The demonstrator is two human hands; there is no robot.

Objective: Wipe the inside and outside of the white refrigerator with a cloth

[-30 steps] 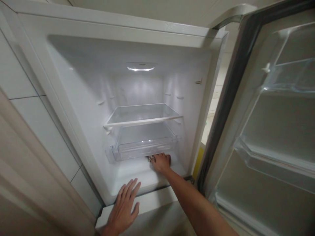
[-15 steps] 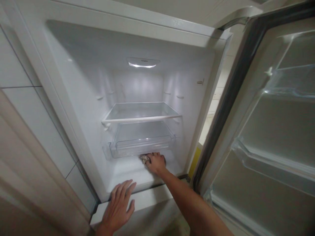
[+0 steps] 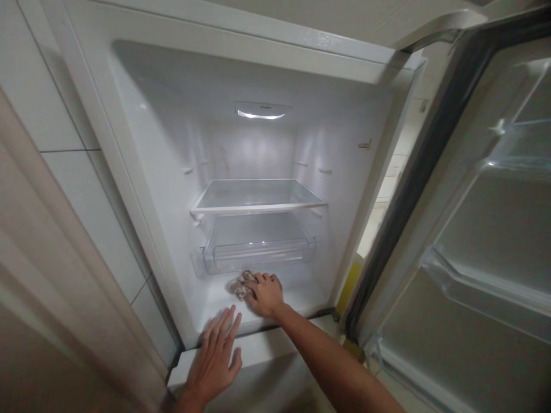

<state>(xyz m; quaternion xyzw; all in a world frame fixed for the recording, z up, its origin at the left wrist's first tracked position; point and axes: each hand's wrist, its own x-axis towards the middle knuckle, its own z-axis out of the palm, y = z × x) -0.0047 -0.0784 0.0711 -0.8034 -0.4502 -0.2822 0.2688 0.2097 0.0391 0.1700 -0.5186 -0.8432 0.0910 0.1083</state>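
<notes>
An open fridge (image 3: pixel 142 189) stands before me, lit inside and holding no food. My right hand (image 3: pixel 266 293) reaches onto the fridge floor (image 3: pixel 301 295) and presses a crumpled grey-brown cloth (image 3: pixel 240 284) against it, fingers curled over the cloth. Just behind the cloth sits a clear plastic drawer (image 3: pixel 258 252) under a glass shelf (image 3: pixel 258 198). My left hand (image 3: pixel 215 358) lies flat with fingers spread on the front ledge below the compartment (image 3: pixel 267 347).
The fridge door (image 3: pixel 486 229) swings open on the right with clear door bins (image 3: pixel 486 287). A white tiled wall (image 3: pixel 55 149) and a beige panel (image 3: pixel 38 298) stand at the left. A yellow object (image 3: pixel 348 282) shows through the gap by the hinge.
My right hand has slid the cloth leftward and forward across the fridge floor, away from under the drawer. The left hand stays on the ledge. The view shifted slightly.
</notes>
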